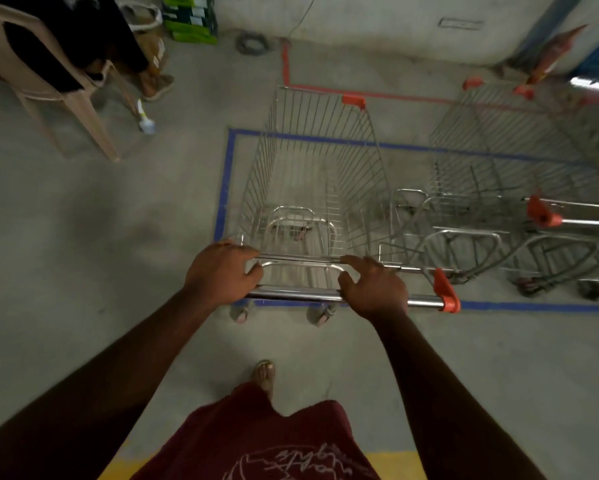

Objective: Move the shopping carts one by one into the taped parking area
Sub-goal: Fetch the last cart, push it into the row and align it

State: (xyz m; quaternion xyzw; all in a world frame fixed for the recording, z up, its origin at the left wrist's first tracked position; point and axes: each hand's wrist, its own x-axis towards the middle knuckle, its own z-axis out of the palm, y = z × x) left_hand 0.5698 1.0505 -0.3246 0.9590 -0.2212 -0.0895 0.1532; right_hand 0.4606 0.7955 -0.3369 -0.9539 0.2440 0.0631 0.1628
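Both hands, left [222,268] and right [372,289], grip the silver wire shopping cart [312,174], mostly inside the blue taped rectangle [226,174]; drifting right risks clipping the parked steel cart [499,188].

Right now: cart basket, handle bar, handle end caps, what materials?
Cart basket: thin welded metal wire, silvery, likely plated steel; open grid shows the floor through it.
Handle bar: polished metal tube, bright mirror-like glints.
End cap: orange, matte, looks like moulded plastic.
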